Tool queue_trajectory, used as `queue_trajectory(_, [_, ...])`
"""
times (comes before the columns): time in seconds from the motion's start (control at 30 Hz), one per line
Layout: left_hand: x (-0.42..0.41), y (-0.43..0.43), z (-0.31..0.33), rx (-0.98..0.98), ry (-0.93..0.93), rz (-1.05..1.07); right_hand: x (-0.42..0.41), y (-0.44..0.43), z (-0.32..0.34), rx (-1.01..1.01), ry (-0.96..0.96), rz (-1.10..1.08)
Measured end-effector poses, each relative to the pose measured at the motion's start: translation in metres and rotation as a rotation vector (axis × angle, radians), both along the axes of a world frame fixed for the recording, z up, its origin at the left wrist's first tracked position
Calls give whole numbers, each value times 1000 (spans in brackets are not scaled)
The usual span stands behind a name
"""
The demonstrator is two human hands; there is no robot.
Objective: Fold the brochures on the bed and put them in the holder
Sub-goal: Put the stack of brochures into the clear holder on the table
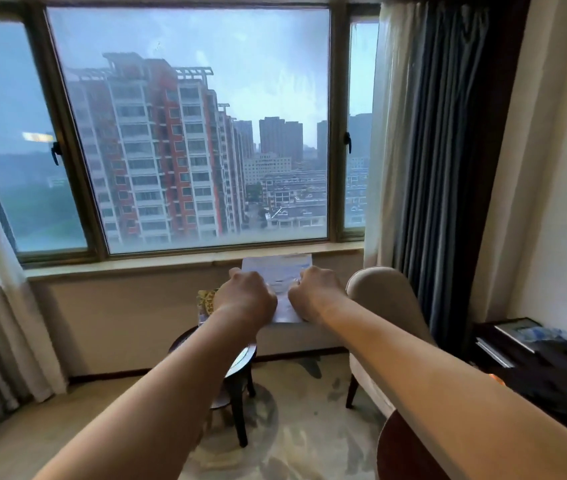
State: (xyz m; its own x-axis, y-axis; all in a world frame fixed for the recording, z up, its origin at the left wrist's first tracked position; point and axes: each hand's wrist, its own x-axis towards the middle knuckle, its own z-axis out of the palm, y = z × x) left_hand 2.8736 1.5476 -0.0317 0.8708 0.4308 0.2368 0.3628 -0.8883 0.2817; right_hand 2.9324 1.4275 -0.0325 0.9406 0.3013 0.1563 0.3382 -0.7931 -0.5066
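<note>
Brochure, a pale printed sheet, is held up in the air in front of the window sill, above a small round side table. Left hand and right hand are both closed on it, gripping its left and right sides. An armchair stands just right.

Both fists cover the sides of the brochure, its print too blurred to read; the left hand hides most of a yellow-patterned item, the fingers curled out of sight
</note>
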Motion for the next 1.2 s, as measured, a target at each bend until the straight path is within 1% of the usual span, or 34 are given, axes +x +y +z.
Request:
queue_trajectory(0.13, [82, 47, 5, -27, 22, 20, 87, 52, 2, 17, -20, 15])
queue_trajectory(0.3, [175, 134, -12, -66, 21, 77, 186, 141, -11, 7, -57, 99])
queue_trajectory(0.43, [248, 222, -26, -25, 21, 74, 258, 226, -28, -2, -42, 126])
queue_trajectory(0.6, [324, 320, -32, 36, 86, 104, 329, 327, -39, 40, 15, 133])
queue_trajectory(0.7, [368, 368, -35, 49, 100, 110, 375, 377, -44, 33, 17, 134])
queue_trajectory(0.77, [387, 387, -38, 46, 95, 110, 396, 393, -47, 40, 7, 147])
queue_trajectory(0.93, [479, 467, -70, 21, 129, 114, 488, 472, -80, 45, 21, 178])
queue_trajectory(1.0, [508, 491, -85, 22, 129, 107, 522, 498, -98, 42, 5, 209])
queue_trajectory(1.1, [553, 526, -112, -34, 120, 139, 576, 535, -124, 32, -11, 242])
queue_trajectory(1.2, [593, 556, -138, -62, 110, 126, 619, 565, -151, 45, -10, 241])
